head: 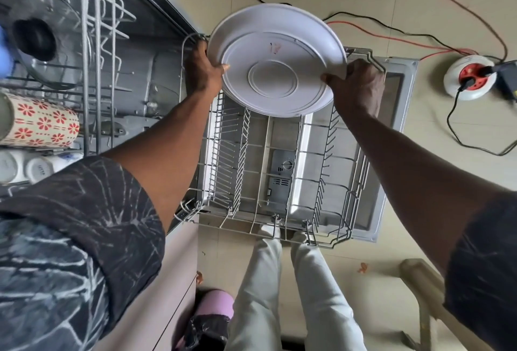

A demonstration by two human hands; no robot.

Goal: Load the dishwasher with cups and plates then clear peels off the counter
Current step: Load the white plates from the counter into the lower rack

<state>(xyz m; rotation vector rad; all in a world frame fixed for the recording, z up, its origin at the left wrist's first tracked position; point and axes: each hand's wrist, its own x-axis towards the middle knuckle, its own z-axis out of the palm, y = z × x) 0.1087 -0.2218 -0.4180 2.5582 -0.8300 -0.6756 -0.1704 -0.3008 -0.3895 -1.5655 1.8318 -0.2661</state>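
Left hand (204, 68), right hand (358, 85) grip plate (277, 62) over rack (243, 141) (cups (39, 124) above).

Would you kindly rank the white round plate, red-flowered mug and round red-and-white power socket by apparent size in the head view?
1. White round plate.
2. Red-flowered mug, nearer the camera.
3. Round red-and-white power socket, farther off.

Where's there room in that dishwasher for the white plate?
The lower rack looks bare: both side tine rows and the lane between them are free. The upper rack is crowded: floral mug, white cups, glass lid.
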